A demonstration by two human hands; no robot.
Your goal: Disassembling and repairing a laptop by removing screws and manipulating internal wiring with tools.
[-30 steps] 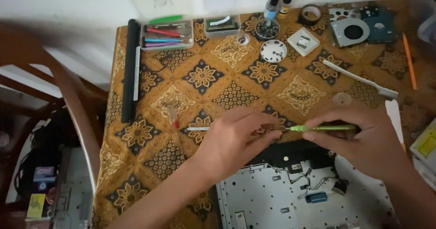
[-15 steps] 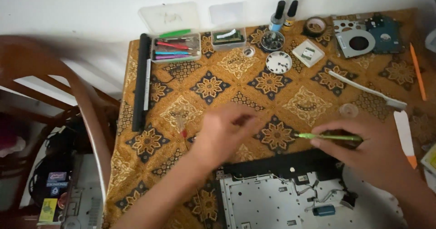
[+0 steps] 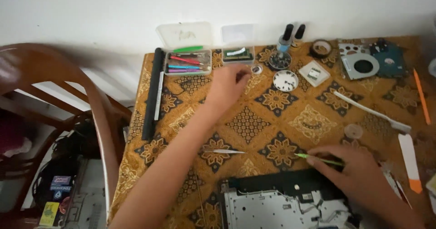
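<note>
I see a slim green screwdriver (image 3: pixel 320 160) pinched in my right hand (image 3: pixel 359 174); my left hand (image 3: pixel 229 86), loosely open, reaches near the small dish (image 3: pixel 257 69).

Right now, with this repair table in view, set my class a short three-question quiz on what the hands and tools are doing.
1. True or false: the right hand holds a green screwdriver.
2. The left hand reaches toward: A) the orange pry stick, B) the small clear boxes at the table's far edge, C) the tape roll.
3. Which metal tool lies loose on the patterned cloth between the two hands?

Key: 1 true; 2 B; 3 tweezers.
</note>
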